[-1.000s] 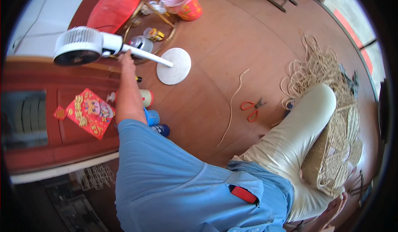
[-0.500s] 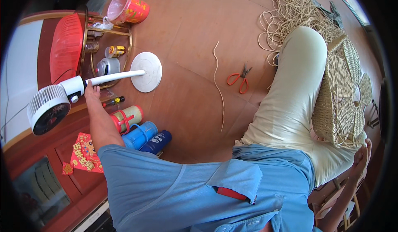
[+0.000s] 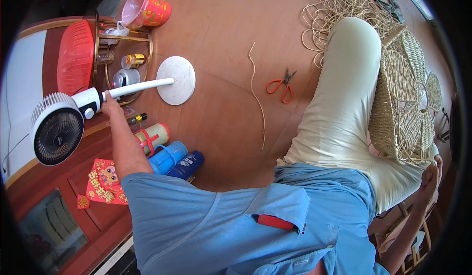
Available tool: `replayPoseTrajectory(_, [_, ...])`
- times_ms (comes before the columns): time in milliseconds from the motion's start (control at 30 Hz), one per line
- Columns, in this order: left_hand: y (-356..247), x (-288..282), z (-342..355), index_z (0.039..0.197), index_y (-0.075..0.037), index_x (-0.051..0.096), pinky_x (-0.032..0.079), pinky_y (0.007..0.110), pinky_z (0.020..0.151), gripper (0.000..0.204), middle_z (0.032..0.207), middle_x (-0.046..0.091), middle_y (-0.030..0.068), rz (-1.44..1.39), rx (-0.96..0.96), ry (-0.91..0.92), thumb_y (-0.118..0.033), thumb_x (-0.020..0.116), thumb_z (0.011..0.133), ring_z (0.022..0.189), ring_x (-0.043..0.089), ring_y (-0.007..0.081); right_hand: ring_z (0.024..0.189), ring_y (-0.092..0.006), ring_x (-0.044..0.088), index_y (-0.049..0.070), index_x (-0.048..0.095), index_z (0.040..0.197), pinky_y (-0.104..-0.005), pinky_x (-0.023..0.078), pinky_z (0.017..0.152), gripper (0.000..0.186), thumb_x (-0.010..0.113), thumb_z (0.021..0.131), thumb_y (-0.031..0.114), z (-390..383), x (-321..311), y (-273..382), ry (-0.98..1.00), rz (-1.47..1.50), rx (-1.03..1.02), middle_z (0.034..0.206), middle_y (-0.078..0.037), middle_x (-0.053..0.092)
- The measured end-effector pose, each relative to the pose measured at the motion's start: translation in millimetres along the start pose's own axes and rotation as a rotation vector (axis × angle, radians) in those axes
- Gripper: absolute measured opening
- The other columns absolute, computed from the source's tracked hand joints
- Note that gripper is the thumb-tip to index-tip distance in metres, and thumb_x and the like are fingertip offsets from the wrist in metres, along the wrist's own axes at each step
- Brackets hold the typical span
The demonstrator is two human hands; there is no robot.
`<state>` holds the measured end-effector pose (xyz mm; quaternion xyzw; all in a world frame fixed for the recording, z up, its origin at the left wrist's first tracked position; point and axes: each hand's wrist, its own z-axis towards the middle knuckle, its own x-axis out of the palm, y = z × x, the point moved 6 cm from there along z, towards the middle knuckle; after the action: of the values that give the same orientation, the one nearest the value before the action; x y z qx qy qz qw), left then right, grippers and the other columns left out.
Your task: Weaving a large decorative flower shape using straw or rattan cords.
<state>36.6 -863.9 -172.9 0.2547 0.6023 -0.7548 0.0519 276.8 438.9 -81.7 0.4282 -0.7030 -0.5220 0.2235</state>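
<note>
My left hand (image 3: pixel 111 104) grips the white pole (image 3: pixel 140 86) of a fan, just beside its control housing. The black-centred fan head (image 3: pixel 58 136) is at the left, and its round white base (image 3: pixel 175 80) sits on the floor. My right hand (image 3: pixel 430 179), at the far right, has bent fingers drawn together just below a woven straw piece with petal shapes (image 3: pixel 400 95), beside my raised knee in light trousers (image 3: pixel 351 53); what it holds, if anything, is unclear. Red-handled scissors (image 3: pixel 281 85) and a loose cord (image 3: pixel 258 100) lie on the floor in between.
A heap of tan cord (image 3: pixel 322 7) lies at upper right. At upper left stand a red patterned bucket (image 3: pixel 152 12), a gold-framed stand (image 3: pixel 150 46) with jars and a red cover (image 3: pixel 73 58). Thermoses (image 3: pixel 167 159) line the red wooden cabinet (image 3: pixel 78 211) at lower left.
The view has swung, bringing more of the woven piece into sight. The fan head in my left hand has turned, so its black front grille now faces up toward me.
</note>
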Motion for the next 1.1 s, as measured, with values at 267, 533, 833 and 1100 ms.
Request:
replayPoseTrajectory(267, [-65.7,10.1,-121.9,0.110,0.005,0.082,0.059,0.050,0.096,0.053,0.112,0.082,0.0228,0.280,0.162,-0.146,-0.044,0.088,0.092,0.104,0.078,0.0372,0.050,0.0008,0.027,0.004,0.055,0.140,-0.0201,0.022,0.045,0.030,0.056,0.112,0.013,-9.6,23.4,0.0,-0.002,0.033,-0.050,0.065,0.010,0.033])
replayPoseTrajectory(533, [-75.4,11.2,-144.6,0.115,0.005,0.081,0.059,0.048,0.098,0.056,0.118,0.081,0.0235,0.372,0.101,-0.157,-0.046,0.088,0.092,0.109,0.078,0.0361,0.053,-0.0003,0.028,0.003,0.054,0.141,-0.0201,0.023,0.047,0.030,0.057,0.113,0.013,-65.4,89.9,25.7,-0.714,0.408,0.156,0.068,0.008,0.034])
replayPoseTrajectory(833, [1.2,27.5,-27.7,0.114,-0.004,0.071,0.036,0.034,0.051,0.044,0.093,0.069,0.0028,-0.034,-0.014,0.044,-0.040,0.089,0.095,0.064,0.054,0.0159,0.056,-0.0005,0.032,0.005,0.054,0.141,-0.0199,0.026,0.050,0.030,0.059,0.113,0.015,-15.5,-7.1,-50.5,0.016,0.269,-0.053,0.071,0.008,0.036])
replayPoseTrajectory(1100, [-7.9,25.6,-58.4,0.129,-0.004,0.070,0.051,0.034,0.074,0.050,0.111,0.070,0.0053,-0.012,0.058,0.165,-0.037,0.087,0.097,0.093,0.065,0.0179,0.052,-0.0006,0.028,0.005,0.054,0.141,-0.0214,0.021,0.046,0.029,0.058,0.113,0.013,-27.3,19.2,-39.3,-0.037,0.223,-0.133,0.067,0.009,0.034])
